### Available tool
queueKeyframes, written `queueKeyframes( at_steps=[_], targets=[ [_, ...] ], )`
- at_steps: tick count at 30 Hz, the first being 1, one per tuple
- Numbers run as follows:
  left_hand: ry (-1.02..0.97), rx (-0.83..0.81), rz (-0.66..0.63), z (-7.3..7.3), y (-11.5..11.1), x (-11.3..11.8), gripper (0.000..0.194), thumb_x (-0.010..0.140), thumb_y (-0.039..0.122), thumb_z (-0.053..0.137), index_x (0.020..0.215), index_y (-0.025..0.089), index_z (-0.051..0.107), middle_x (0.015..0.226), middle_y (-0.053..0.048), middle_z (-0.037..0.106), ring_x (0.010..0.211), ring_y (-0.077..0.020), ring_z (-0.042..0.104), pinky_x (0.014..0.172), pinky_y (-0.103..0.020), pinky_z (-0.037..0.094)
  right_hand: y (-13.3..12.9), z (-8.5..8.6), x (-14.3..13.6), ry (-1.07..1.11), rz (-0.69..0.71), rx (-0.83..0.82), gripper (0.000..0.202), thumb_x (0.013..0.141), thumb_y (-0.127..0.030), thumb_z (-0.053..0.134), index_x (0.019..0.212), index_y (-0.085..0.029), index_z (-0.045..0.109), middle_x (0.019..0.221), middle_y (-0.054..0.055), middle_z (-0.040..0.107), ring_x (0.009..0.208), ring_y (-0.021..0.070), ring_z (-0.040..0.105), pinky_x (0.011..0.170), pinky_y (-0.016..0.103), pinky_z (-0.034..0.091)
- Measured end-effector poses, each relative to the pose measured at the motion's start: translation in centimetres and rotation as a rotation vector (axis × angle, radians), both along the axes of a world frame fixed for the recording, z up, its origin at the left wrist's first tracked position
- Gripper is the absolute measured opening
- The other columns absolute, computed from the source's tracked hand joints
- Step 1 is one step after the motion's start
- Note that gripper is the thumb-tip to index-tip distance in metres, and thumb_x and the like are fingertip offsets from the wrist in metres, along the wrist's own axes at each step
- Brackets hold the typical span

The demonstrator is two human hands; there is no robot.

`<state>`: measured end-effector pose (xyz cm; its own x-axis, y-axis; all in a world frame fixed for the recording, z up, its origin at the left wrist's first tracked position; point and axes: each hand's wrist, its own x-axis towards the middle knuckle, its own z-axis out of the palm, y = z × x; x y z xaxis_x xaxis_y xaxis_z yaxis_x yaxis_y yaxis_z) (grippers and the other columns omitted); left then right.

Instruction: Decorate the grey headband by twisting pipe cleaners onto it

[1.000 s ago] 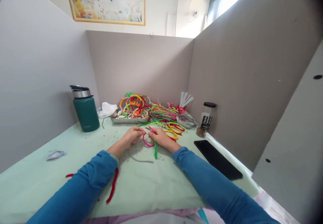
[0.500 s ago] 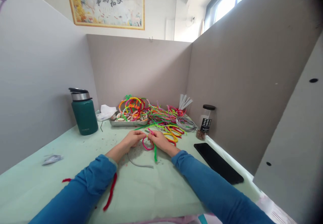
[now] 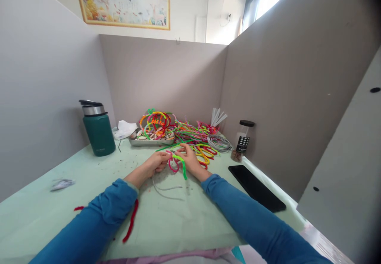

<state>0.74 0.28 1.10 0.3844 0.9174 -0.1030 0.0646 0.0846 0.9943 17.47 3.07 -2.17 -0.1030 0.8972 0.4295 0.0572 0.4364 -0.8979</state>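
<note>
My left hand (image 3: 157, 162) pinches a pink pipe cleaner (image 3: 173, 170) bent into a loop, over the middle of the table. A green pipe cleaner (image 3: 183, 169) is joined to the pink one and hangs down on its right side. My right hand (image 3: 189, 158) is just right of the pink and green pieces, its fingers partly spread beside them; whether they touch the green piece is too small to tell. Thin grey wire (image 3: 166, 187) curves below my left hand. A red pipe cleaner (image 3: 131, 222) lies beside my left sleeve.
A metal tray (image 3: 151, 142) of small pieces and coloured loops stands at the back, beside piled pipe cleaners (image 3: 193, 132) and coiled grey wire (image 3: 219, 143). A green bottle (image 3: 99, 135) is at left; a jar (image 3: 242, 141) and black phone-like slab (image 3: 257, 187) are at right.
My right hand's fingers have spread and lifted off the joined pieces. The green end has swung up and now arches out to the right. The view has shifted slightly.
</note>
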Motion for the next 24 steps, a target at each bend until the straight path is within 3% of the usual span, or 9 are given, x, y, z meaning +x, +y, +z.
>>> queueKeyframes(
  at_steps=[2, 5, 9, 12, 18, 24],
  targets=[
    [0.046, -0.001, 0.010, 0.0, 0.0, 0.0, 0.036, 0.068, 0.041, 0.066, 0.066, 0.020, 0.037, 0.044, 0.011, 0.024, 0.034, -0.0022, 0.015, 0.035, -0.020, 0.004, -0.1, 0.2, 0.1, -0.010, -0.047, 0.060, 0.040, 0.071, -0.035, 0.061, 0.104, -0.018, 0.047, 0.094, 0.004, 0.056, 0.062, 0.0097, 0.054, 0.059, 0.024, 0.044],
    [0.084, 0.015, 0.014, 0.0, -0.2, 0.1, 0.038, 0.066, 0.044, 0.067, 0.066, 0.019, 0.039, 0.044, 0.011, 0.024, 0.034, -0.0022, 0.015, 0.035, -0.021, 0.005, -0.6, 0.7, 0.2, -0.035, -0.107, 0.130, 0.023, 0.078, -0.039, 0.053, 0.084, -0.017, 0.050, 0.073, -0.001, 0.053, 0.059, 0.0103, 0.048, 0.055, 0.023, 0.040],
    [0.107, 0.027, 0.002, 0.1, -0.4, 0.1, 0.041, 0.065, 0.048, 0.068, 0.065, 0.020, 0.038, 0.044, 0.011, 0.024, 0.035, -0.0025, 0.016, 0.035, -0.021, 0.006, -1.2, 1.2, 0.4, -0.249, 0.138, 0.145, 0.028, 0.079, -0.040, 0.052, 0.064, -0.016, 0.048, 0.059, -0.004, 0.045, 0.056, 0.0092, 0.041, 0.053, 0.022, 0.034],
    [0.119, 0.019, -0.006, 0.2, -0.5, 0.1, 0.040, 0.065, 0.047, 0.067, 0.066, 0.020, 0.038, 0.045, 0.011, 0.024, 0.035, -0.0027, 0.016, 0.035, -0.021, 0.007, -1.5, 1.3, 0.6, -0.232, 0.196, 0.091, 0.026, 0.079, -0.038, 0.051, 0.065, -0.016, 0.050, 0.058, -0.004, 0.046, 0.054, 0.0089, 0.041, 0.052, 0.021, 0.034],
    [0.084, -0.003, -0.004, 0.1, -0.3, 0.0, 0.036, 0.068, 0.041, 0.065, 0.068, 0.020, 0.036, 0.045, 0.011, 0.022, 0.035, -0.0026, 0.015, 0.034, -0.019, 0.008, -1.7, 1.4, 0.4, -0.070, 0.299, -0.045, 0.014, 0.075, -0.024, 0.051, 0.086, -0.017, 0.056, 0.070, -0.002, 0.056, 0.055, 0.0098, 0.051, 0.053, 0.022, 0.042],
    [0.116, 0.025, -0.013, 0.0, -0.3, 0.0, 0.033, 0.072, 0.041, 0.060, 0.066, 0.020, 0.035, 0.046, 0.011, 0.024, 0.034, -0.0027, 0.016, 0.032, -0.019, 0.009, -2.4, 2.0, 0.2, -0.162, 0.363, -0.097, 0.015, 0.077, -0.029, 0.055, 0.085, -0.017, 0.053, 0.063, -0.002, 0.055, 0.048, 0.0090, 0.049, 0.048, 0.022, 0.041]
  ],
)
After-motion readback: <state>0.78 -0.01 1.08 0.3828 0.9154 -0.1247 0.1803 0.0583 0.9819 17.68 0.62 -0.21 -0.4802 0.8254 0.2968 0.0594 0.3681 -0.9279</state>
